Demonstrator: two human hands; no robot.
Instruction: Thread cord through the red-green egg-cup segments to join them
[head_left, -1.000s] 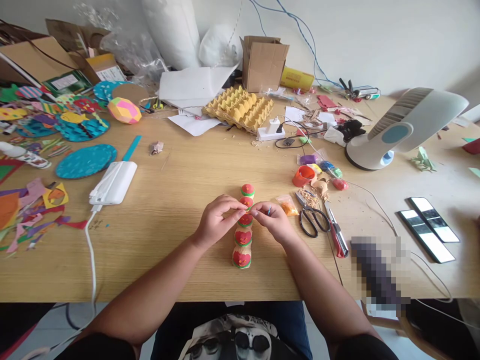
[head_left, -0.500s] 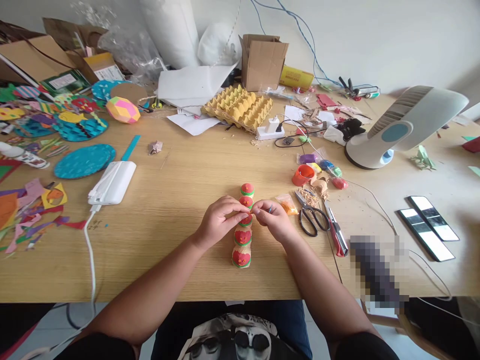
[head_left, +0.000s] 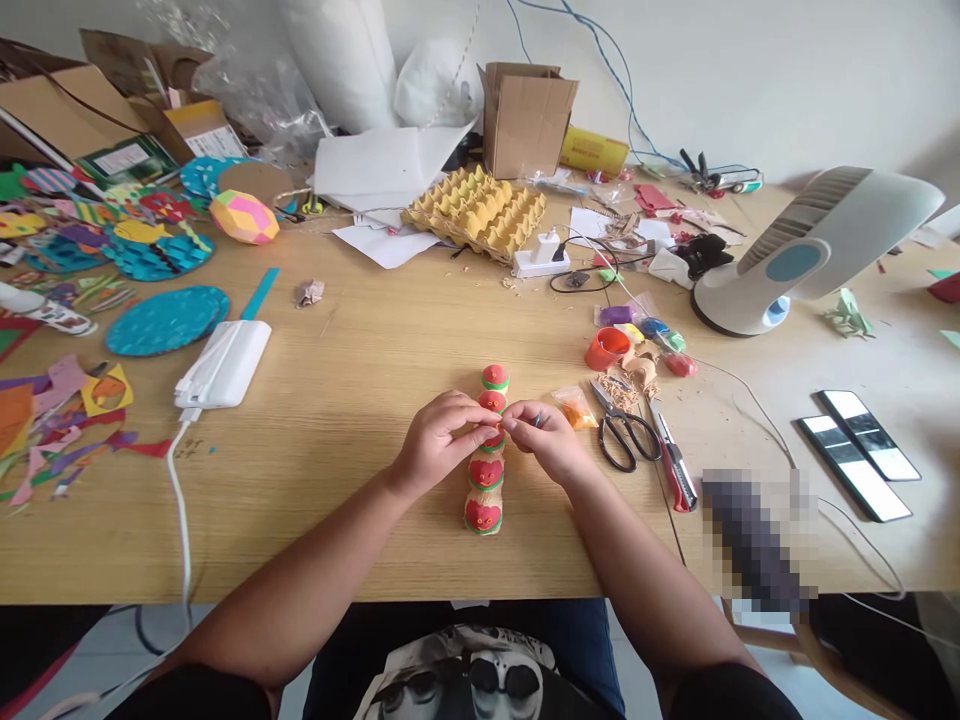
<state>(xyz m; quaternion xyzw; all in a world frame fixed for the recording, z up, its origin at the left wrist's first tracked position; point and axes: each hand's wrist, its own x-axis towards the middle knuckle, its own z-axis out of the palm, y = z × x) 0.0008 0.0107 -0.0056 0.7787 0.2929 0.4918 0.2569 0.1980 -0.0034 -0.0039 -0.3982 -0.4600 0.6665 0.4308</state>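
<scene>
Left hand (head_left: 448,437) and right hand (head_left: 541,437) pinch closed over a strip of red-topped bumps (head_left: 486,474); anything held is indistinct.

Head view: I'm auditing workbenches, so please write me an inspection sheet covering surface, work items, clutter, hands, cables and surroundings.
Surface: wood-grained tabletop, with debris in places.
Work items: row of five red-topped, green-edged pieces, the third partly hidden by the hands.
Clutter: scissors and cutter knife lie on the right; paper scraps on the left.
Hands: left hand and right hand pinched above the row, fingers close together; anything between them is too small to identify.
Cables: white cable runs from power bank over the near edge.
Surroundings: white fan at right, cardboard box near the wall.
</scene>
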